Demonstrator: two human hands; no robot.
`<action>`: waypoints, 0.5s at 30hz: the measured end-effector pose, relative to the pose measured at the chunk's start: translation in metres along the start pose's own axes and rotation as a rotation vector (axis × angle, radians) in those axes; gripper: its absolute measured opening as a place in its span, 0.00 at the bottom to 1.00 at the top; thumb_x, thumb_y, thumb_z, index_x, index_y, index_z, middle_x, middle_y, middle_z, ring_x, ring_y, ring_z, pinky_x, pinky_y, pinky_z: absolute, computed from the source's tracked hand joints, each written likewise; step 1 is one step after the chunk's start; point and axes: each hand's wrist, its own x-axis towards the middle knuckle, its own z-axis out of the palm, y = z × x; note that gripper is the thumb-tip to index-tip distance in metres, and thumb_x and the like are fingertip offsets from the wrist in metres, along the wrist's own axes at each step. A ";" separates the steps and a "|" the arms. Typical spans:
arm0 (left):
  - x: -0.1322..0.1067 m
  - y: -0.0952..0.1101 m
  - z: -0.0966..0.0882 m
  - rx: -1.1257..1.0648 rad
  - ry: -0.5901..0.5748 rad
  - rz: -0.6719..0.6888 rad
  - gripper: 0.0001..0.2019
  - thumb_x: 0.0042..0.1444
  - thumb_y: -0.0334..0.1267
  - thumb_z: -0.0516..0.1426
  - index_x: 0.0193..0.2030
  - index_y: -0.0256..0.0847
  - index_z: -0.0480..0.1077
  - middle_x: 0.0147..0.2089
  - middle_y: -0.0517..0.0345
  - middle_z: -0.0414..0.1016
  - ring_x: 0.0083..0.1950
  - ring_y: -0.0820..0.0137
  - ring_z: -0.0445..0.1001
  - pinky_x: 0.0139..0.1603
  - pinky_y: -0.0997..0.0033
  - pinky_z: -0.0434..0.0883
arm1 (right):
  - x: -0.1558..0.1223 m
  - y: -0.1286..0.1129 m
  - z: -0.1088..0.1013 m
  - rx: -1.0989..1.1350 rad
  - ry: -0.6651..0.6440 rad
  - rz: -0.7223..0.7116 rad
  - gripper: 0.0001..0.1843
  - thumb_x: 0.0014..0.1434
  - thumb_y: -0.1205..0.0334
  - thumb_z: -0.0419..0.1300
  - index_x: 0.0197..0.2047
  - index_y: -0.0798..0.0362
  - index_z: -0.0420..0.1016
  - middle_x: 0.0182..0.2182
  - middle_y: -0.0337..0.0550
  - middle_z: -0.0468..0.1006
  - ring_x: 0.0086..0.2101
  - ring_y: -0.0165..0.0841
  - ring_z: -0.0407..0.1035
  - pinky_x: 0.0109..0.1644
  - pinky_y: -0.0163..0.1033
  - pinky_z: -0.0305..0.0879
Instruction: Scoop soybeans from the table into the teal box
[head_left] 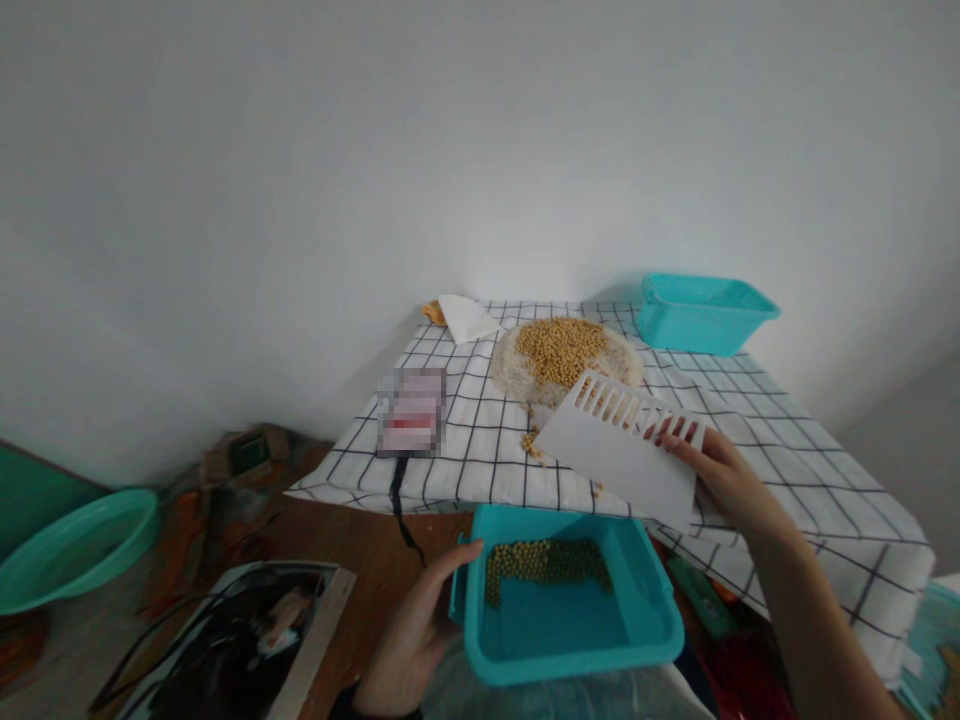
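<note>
My left hand [420,620] grips the left rim of a turquoise plastic bin [562,640], its thumb over the edge. Inside the bin, yellow-green soybeans [544,565] are gathered along the far side. My right hand [716,475] is closed on the right end of a white slotted plastic sheet [622,450], holding it tilted over the table's front edge above the bin. Beyond the sheet, a pile of soybeans [562,345] sits on a pale powdery or grainy round patch [510,365]. A few loose beans [531,445] lie by the sheet's left corner.
A second turquoise bin [690,325] stands at the table's back right. White paper [465,318] lies at the back left, near a blurred-out pinkish item [412,412] with a black strap. The checked tablecloth [480,470] overhangs the front. A green basin [82,545] is at floor left.
</note>
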 end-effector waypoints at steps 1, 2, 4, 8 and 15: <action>-0.001 0.000 0.001 0.001 -0.001 -0.004 0.06 0.45 0.39 0.66 0.28 0.38 0.79 0.31 0.49 0.86 0.39 0.57 0.82 0.42 0.63 0.76 | 0.000 0.000 0.000 0.001 -0.003 0.006 0.14 0.56 0.51 0.64 0.40 0.52 0.78 0.34 0.43 0.81 0.29 0.33 0.73 0.29 0.34 0.65; -0.001 0.001 0.002 0.002 -0.001 -0.008 0.06 0.46 0.38 0.66 0.28 0.38 0.79 0.30 0.50 0.86 0.37 0.58 0.82 0.42 0.64 0.76 | -0.001 -0.001 0.000 0.002 -0.005 0.014 0.14 0.55 0.51 0.64 0.39 0.52 0.78 0.33 0.43 0.81 0.28 0.33 0.72 0.29 0.34 0.65; -0.002 0.002 0.003 0.002 0.006 -0.004 0.04 0.47 0.37 0.65 0.27 0.39 0.79 0.29 0.52 0.85 0.34 0.60 0.82 0.39 0.65 0.77 | -0.001 -0.002 0.001 0.002 0.001 0.029 0.14 0.54 0.51 0.65 0.37 0.52 0.78 0.31 0.42 0.81 0.26 0.32 0.71 0.27 0.33 0.64; -0.003 0.003 0.004 0.000 0.024 0.004 0.05 0.47 0.37 0.65 0.23 0.41 0.78 0.27 0.54 0.85 0.33 0.62 0.82 0.38 0.66 0.77 | -0.001 -0.005 0.002 0.007 0.014 0.066 0.14 0.51 0.51 0.67 0.34 0.53 0.79 0.27 0.40 0.80 0.23 0.31 0.69 0.24 0.33 0.61; -0.002 0.001 -0.001 0.004 0.024 0.039 0.04 0.46 0.38 0.65 0.25 0.41 0.80 0.33 0.50 0.86 0.41 0.57 0.81 0.47 0.62 0.76 | -0.004 -0.003 0.000 0.051 0.024 0.124 0.13 0.47 0.52 0.69 0.32 0.53 0.79 0.26 0.41 0.80 0.22 0.31 0.69 0.22 0.33 0.60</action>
